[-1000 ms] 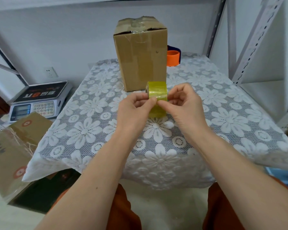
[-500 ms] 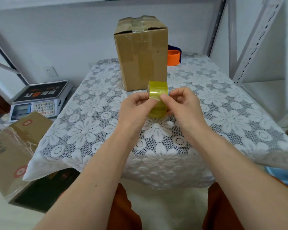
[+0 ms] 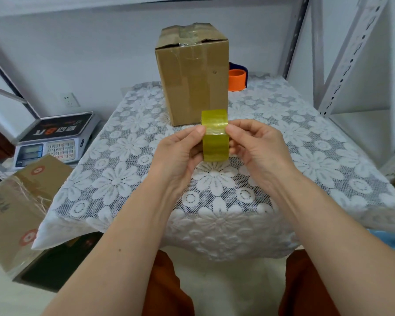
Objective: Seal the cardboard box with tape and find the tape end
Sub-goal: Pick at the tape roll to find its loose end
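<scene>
Both hands, left hand and right hand, have fingers pinching the tape roll just before the cardboard box; turn it slowly, dragging a nail to catch the end.

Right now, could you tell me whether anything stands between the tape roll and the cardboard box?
Nothing visible does. Both hands hold the tape roll just in front of the cardboard box, with only bare tablecloth between.
</scene>
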Motion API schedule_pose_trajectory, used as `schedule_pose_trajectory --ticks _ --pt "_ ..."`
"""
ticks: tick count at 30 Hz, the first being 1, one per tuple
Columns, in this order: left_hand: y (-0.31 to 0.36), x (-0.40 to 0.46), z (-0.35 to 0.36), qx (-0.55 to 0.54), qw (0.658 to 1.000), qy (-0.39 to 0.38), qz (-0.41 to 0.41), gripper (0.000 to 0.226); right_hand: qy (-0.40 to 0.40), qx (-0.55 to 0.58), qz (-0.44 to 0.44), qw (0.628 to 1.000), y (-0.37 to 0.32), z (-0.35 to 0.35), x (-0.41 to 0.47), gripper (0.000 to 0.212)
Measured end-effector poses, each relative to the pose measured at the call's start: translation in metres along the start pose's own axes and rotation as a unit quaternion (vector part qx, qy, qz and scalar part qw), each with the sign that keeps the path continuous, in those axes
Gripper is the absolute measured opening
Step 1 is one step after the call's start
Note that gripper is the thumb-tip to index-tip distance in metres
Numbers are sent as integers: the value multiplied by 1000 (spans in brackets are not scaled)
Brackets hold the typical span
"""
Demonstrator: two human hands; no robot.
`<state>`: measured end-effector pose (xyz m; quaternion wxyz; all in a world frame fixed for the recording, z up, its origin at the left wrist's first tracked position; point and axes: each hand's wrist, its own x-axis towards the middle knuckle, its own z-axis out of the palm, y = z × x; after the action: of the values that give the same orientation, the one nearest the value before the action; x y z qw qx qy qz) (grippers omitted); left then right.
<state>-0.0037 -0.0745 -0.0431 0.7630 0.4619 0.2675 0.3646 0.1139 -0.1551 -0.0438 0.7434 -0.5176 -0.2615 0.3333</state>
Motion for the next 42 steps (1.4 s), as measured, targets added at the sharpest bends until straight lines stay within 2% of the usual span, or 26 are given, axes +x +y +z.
schedule_pose_trajectory --ticks 1,2,3,4,5,6,7,9,11,13,16,19,24,26,30,33,37,40,42 --pt "1 -1 1 -12 1000 -4 -1 17 15 -30 -24 999 1 0 -1 10" --pt "1 -1 1 -21 1000 -4 -1 17 43 -118 -89 988 3 -1 -1 17" --pt "1 -1 2 -29 1000 -3 -1 16 67 -241 -192 949 5 -1 -2 26" --pt "1 0 2 -31 1000 0 -1 16 61 -344 -295 890 6 -1 -4 34" --pt "1 0 2 -28 1000 0 -1 15 35 -403 -371 836 9 0 -5 38" --pt "0 0 2 -20 1000 -4 0 16 7 -420 -397 816 13 1 -4 38" --pt "0 -1 2 -7 1000 -12 -2 16 -9 -409 -383 828 16 2 -4 33" --pt "1 -2 2 32 999 -43 2 15 -19 -344 -325 881 13 3 -3 24" --pt "0 -3 -1 78 993 -78 35 27 -11 -267 -269 925 6 2 -2 19" --pt "-2 -2 -4 108 988 -87 62 39 -12 -235 -252 939 0 -2 0 13" --pt "-5 -3 -4 115 988 -72 68 40 3 -299 -305 904 3 -3 -3 2" --pt "-7 -5 3 146 983 -52 96 32 60 -376 -369 848 6 -4 -3 8" --pt "-8 -11 9 154 982 -46 103 36 28 -406 -433 804 0 -10 -6 10" --pt "-7 -15 8 145 983 -61 94 36 8 -402 -447 799 -2 -15 -9 9" --pt "-6 -18 10 147 983 -80 69 36 -20 -369 -429 825 -8 -24 -16 6" --pt "-3 -16 13 109 989 -89 54 43 -9 -334 -383 861 -16 -32 -19 18" --pt "-1 -11 25 111 986 -122 24 49 3 -286 -319 904 -26 -42 -20 10" --pt "-4 -5 40 79 990 -119 1 54 35 -136 -187 972 -32 -44 -16 17" --pt "-4 2 52 59 991 -119 1 52 63 -16 -111 992 -36 -43 -11 11"
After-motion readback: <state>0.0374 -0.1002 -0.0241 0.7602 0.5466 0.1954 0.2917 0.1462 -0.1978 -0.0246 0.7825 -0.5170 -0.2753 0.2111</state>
